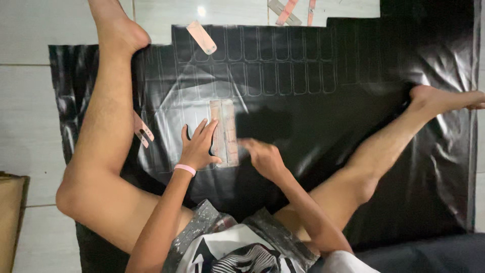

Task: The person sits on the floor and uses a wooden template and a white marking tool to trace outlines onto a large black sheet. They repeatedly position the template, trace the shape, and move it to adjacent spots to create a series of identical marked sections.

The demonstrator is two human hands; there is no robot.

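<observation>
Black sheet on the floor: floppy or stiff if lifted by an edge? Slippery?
The black sheet is probably floppy: it wrinkles near the right foot. Its glossy sheen suggests a smooth, perhaps slippery face. Likely light, so it may shift unless weighted; the left hand presses a flat template onto it, right hand beside.

An informal home workspace. A black sheet (353, 126) marked with outlines lies on a pale tiled floor (30, 101). The person sits barefoot on it.

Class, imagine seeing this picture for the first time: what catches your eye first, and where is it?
A large black sheet covers the tiled floor, marked with rows of rounded outlines near its top. At its centre the left hand presses a pale rectangular template flat, while the blurred right hand sits beside it.
</observation>
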